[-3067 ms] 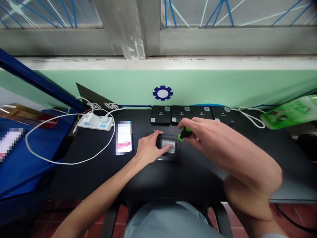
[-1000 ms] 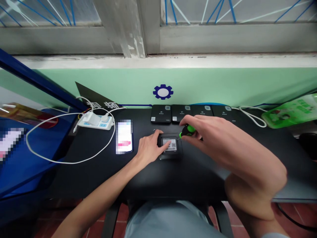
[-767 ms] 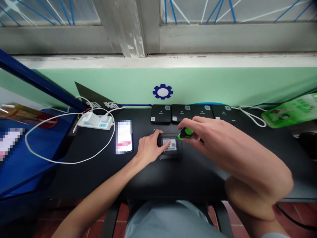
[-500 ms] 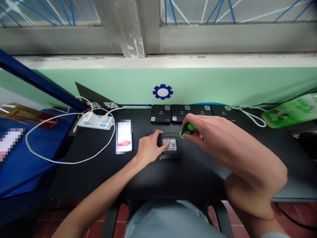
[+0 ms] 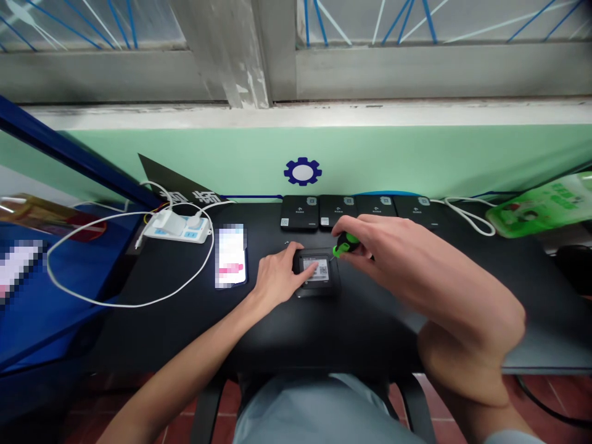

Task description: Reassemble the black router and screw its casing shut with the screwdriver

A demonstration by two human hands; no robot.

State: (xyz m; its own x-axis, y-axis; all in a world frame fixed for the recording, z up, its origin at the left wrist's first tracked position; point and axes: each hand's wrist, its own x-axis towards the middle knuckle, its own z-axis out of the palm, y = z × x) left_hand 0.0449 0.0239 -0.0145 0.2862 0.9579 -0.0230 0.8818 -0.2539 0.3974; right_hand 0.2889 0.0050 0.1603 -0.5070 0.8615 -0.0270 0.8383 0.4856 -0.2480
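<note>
A flat black square device with a white printed label lies on the black desk. My left hand grips it at its left side, the thumb resting across the label and the fingers at the far left edge. Above the device's far right corner, my right hand is closed round a green and black screwdriver. Its thin shaft slants down to that corner, but the tip is too small to make out clearly.
Several black boxes stand in a row at the back. Left of my hands lie a lit phone and a white power strip with a looped white cable. A green packet leans at the right.
My right hand has turned slightly and shifted a little left with the screwdriver. My left hand and the device stay in place.
</note>
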